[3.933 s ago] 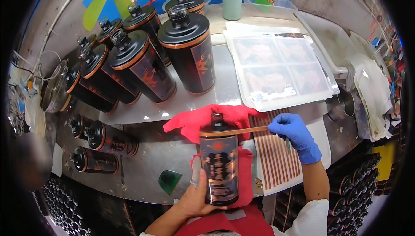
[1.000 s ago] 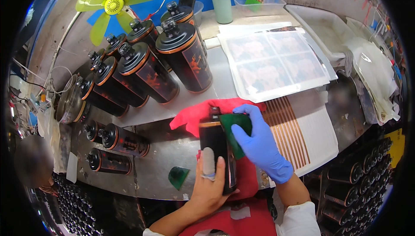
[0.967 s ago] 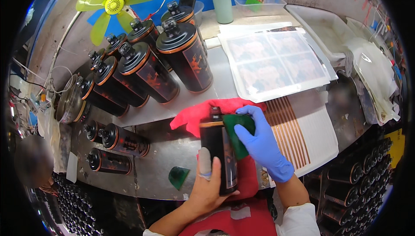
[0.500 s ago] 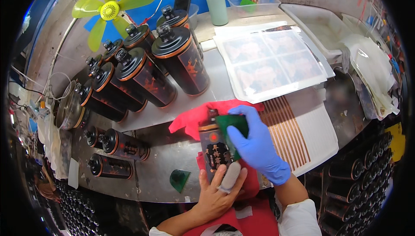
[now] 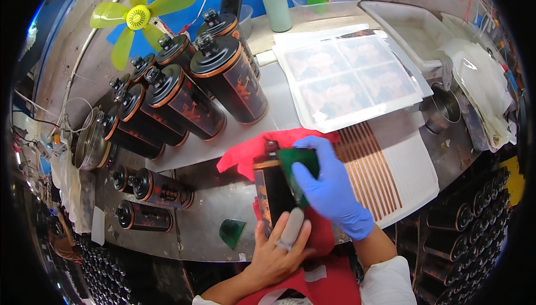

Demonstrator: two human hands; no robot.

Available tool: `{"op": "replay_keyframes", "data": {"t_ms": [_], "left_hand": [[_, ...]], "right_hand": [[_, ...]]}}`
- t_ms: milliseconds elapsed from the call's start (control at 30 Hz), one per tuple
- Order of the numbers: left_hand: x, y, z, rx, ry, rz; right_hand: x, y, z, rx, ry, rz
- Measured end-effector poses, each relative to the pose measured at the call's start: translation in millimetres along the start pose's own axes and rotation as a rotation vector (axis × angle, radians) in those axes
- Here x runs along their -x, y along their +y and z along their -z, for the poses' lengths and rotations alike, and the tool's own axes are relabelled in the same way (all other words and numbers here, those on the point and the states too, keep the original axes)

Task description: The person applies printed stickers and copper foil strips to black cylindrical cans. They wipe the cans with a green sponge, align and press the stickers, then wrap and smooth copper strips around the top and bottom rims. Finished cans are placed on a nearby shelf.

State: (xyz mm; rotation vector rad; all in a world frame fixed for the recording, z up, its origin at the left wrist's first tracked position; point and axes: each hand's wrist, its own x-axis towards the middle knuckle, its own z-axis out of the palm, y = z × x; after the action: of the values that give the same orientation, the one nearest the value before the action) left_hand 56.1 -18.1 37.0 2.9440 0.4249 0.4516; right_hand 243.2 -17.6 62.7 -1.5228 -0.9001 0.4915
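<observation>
In the middle, a black bottle (image 5: 273, 186) with copper-coloured bands lies tilted over a red cloth (image 5: 239, 154). My left hand (image 5: 276, 256), bare but for a pale cover on one finger, is closed round its lower end. In a blue glove, my right hand (image 5: 334, 193) grips a dark green flat scraper (image 5: 300, 162), whose edge rests along the bottle's right side. A second green scraper (image 5: 231, 232) lies on the metal table, left of my left hand. The bottle's lower end is partly hidden by my fingers.
Several black bottles (image 5: 231, 84) stand at the back left, and smaller ones (image 5: 162, 188) lie in front of them. Printed sheets (image 5: 352, 82) and a sheet of copper strips (image 5: 368, 171) lie right of the cloth. A metal cup (image 5: 442, 109) and yellow fan (image 5: 137, 17) are farther out.
The bottle has turned about its length: the face with gold lettering and a red emblem has rolled out of sight, and a darker side shows. Both hands stay nearly in place.
</observation>
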Motion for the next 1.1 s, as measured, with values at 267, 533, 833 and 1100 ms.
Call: {"op": "replay_keyframes", "data": {"t_ms": [267,533,833,1100], "left_hand": [[43.6,-30.9,-26.6,0.790,-0.033,0.323],[-7.5,-4.3,6.6,0.118,-0.052,0.138],[29.7,-25.0,-7.8,0.629,0.000,0.307],[34.6,-25.4,-34.9,1.177,-0.008,0.381]], "right_hand": [[8.0,61.8,11.0,-0.351,-0.013,-0.325],[-3.2,9.7,4.1,-0.190,-0.070,-0.199],[6.4,51.9,10.1,-0.334,0.057,-0.265],[28.4,59.1,27.0,-0.452,0.021,-0.421]]}}
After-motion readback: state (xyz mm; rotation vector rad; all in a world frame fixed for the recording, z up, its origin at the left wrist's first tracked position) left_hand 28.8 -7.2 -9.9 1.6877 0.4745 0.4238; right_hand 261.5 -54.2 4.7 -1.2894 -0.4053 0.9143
